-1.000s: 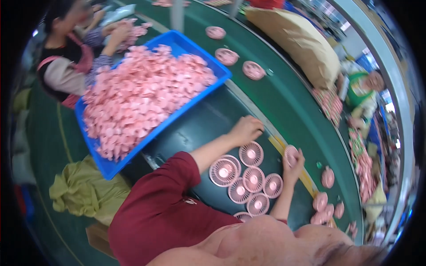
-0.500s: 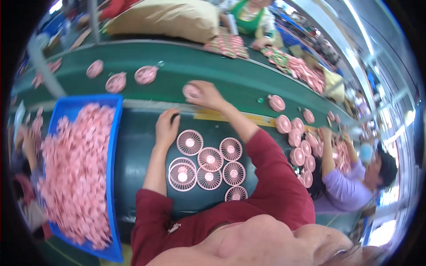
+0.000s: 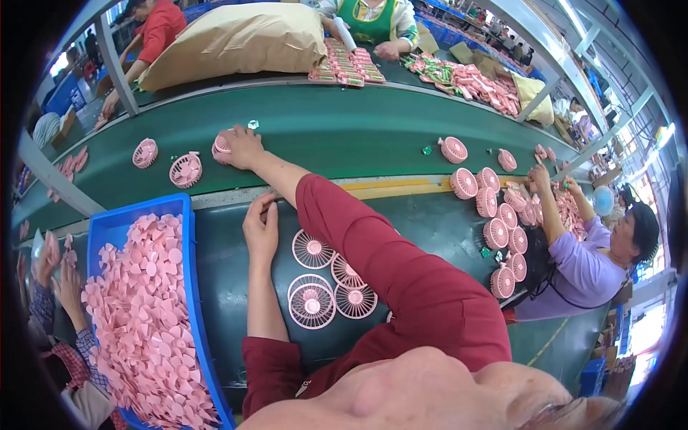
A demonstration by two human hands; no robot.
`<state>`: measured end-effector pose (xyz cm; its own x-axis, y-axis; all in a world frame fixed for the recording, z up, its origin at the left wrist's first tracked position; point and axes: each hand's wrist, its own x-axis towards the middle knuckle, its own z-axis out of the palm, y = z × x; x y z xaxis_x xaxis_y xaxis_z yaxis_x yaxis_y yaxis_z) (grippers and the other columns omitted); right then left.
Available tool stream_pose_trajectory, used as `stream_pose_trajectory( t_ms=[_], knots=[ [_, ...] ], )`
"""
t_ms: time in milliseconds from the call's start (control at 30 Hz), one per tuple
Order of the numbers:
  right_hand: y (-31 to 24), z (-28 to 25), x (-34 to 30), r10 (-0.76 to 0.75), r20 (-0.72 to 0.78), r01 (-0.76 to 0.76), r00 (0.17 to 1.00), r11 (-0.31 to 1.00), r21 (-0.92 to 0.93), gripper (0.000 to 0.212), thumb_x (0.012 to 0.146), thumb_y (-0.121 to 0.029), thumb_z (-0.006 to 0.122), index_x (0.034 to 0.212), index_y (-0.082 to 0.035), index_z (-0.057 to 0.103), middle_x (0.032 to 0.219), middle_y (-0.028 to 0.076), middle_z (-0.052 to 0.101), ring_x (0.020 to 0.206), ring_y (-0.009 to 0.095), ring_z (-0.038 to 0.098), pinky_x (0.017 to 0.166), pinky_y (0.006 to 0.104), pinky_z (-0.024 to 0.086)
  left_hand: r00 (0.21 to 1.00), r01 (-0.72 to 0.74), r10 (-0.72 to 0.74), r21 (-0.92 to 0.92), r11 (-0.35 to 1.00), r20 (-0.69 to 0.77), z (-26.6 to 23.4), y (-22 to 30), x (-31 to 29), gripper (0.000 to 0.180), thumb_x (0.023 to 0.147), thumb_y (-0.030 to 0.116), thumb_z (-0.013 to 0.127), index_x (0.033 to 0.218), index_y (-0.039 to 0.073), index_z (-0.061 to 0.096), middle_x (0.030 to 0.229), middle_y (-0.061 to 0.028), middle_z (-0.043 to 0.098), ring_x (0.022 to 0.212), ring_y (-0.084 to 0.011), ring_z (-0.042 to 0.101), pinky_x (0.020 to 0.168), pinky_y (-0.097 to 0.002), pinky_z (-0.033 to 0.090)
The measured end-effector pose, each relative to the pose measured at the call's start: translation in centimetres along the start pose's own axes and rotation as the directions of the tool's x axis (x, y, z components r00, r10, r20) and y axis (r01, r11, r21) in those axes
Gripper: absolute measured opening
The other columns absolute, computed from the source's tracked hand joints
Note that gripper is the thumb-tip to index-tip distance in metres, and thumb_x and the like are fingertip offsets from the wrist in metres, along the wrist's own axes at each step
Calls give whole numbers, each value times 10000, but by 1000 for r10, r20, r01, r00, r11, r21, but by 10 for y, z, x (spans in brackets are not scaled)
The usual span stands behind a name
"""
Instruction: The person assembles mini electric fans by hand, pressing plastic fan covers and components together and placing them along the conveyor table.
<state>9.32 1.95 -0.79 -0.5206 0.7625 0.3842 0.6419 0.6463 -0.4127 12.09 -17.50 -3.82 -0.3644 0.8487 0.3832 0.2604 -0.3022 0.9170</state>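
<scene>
My right hand [image 3: 240, 147] reaches left across my body onto the green belt. Its fingers close over a round pink fan head [image 3: 221, 147], partly covered by the hand. A small green piece [image 3: 253, 125] lies just beyond it. My left hand [image 3: 261, 226] rests by the table's far edge, fingers loosely bent, thumb apart, nothing seen in it. Close to it, on the dark table, lie round pink fan grilles [image 3: 313, 248], some hidden under my right sleeve. Two more pink fan heads [image 3: 185, 170] sit on the belt farther left.
A blue bin [image 3: 192, 272] full of pink fan blades stands at my left. Several assembled pink fans [image 3: 496, 233] cluster at the right, beside a co-worker in purple [image 3: 573, 276]. Across the belt [image 3: 344, 129] lie a big brown sack [image 3: 244, 36] and pink parts; other people work there.
My right hand, with a round pink part in it earlier, has moved left along the belt to the fan head by the green piece. My left hand stays near the table edge. The view has shifted.
</scene>
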Motion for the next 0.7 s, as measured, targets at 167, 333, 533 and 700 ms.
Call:
stream_pose_trajectory(
  t_ms=[167,333,533,700],
  knots=[
    [-8,-7,-9,-167,166,196,972,965,-175,676,712,-483,792,1279,-176,591,1325,204,482,1222,416,458,943,535,473,1000,-5,6,-33,999,24,-9,-16,0,221,959,41,551,1157,-20,630,1230,-143,629,1062,-188,633,884,-288,513],
    [11,-20,-14,-150,172,168,974,981,-94,664,684,-446,823,1260,-198,605,1314,187,497,1211,419,464,939,494,492,998,42,-39,-53,998,43,-10,-16,0,235,978,77,553,1180,-27,611,1229,-138,623,1088,-185,619,909,-285,499],
    [31,-61,-44,-443,43,381,895,812,442,529,674,-389,778,1141,-158,680,1091,142,667,1054,341,604,906,431,497,907,381,-408,-602,702,99,-7,7,3,634,1029,478,393,1429,-12,355,1429,-225,448,1297,-338,483,1063,-454,433],
    [3,-101,-105,-648,79,555,758,703,445,678,692,-337,796,1303,-150,570,1345,171,509,1219,384,482,1050,451,383,901,358,-313,-923,142,301,-36,13,1,800,936,673,396,1466,76,333,1492,-172,390,1376,-349,392,1123,-522,352]
  ],
)
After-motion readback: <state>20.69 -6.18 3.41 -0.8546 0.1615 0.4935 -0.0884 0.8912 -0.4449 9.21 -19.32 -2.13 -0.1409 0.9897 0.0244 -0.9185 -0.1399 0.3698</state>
